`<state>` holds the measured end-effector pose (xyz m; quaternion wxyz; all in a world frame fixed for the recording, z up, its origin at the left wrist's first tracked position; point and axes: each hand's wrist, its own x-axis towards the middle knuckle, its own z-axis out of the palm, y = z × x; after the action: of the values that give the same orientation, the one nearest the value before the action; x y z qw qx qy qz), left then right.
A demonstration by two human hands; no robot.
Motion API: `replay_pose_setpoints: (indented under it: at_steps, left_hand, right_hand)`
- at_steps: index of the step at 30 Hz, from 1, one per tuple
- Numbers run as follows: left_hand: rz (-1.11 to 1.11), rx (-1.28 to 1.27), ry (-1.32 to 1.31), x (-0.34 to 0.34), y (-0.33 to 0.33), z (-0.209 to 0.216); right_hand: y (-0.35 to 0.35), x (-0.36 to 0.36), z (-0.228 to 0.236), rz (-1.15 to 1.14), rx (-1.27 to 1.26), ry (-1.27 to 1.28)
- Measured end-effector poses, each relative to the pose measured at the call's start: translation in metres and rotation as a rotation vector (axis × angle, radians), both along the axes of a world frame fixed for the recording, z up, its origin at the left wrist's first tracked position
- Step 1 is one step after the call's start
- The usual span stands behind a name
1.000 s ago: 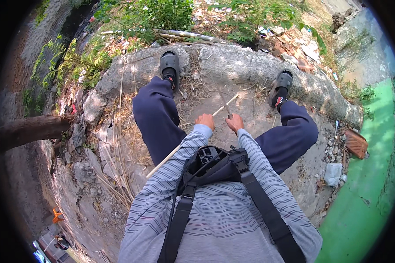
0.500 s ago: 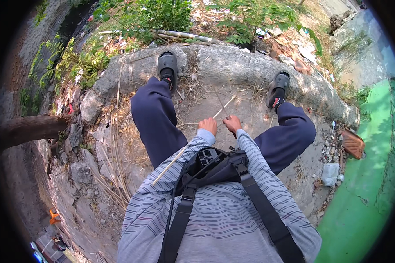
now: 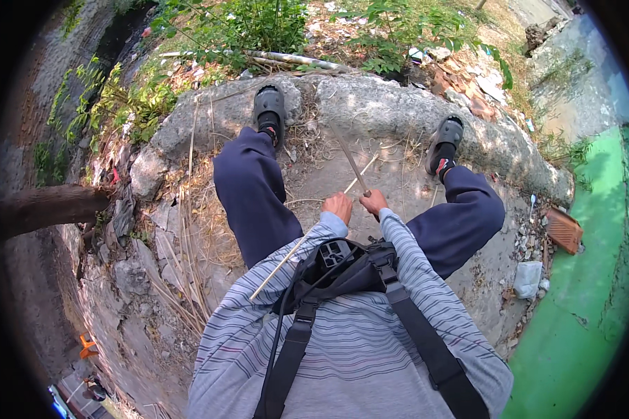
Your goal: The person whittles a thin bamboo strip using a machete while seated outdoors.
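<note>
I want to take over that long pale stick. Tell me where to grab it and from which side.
Grip the bare stretch of the stick beside the left thigh, coming from the person's left. It slants low there, clear of both hands, which crowd the middle near a dark blade.

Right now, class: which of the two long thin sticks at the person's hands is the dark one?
The dark stick rising from the right hand toward the sandals. The other, a pale stick, slants from the left hand down past the left leg.

Pale dry wooden stick [image 3: 286, 258]; rough grey concrete slab [image 3: 384, 105]; striped cloth shirt [image 3: 349, 349].
</note>
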<state>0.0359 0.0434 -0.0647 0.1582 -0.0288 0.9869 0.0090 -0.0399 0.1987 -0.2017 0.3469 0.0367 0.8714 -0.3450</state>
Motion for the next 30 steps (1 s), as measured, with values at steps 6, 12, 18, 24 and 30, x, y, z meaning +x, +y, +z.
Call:
replay_pose_setpoints:
  at_steps: [6,12,18,24,30]
  left_hand:
    - [-0.003,0.033,0.037,-0.008,-0.001,-0.002]
    - [0.018,0.093,0.029,-0.005,-0.014,0.007]
    - [-0.014,0.176,-0.004,0.004,-0.039,0.059]
    - [0.056,0.237,-0.068,0.008,-0.066,0.065]
    - [0.076,0.235,-0.038,0.013,-0.077,0.082]
  right_hand:
    - [0.002,0.0,-0.016,-0.177,-0.149,-0.114]
    - [-0.011,0.01,0.017,0.171,-0.214,0.13]
    - [0.013,-0.008,-0.013,-0.031,-0.07,0.02]
    - [-0.013,-0.006,0.03,-0.007,-0.097,0.139]
    - [-0.036,0.007,0.05,0.144,-0.248,0.301]
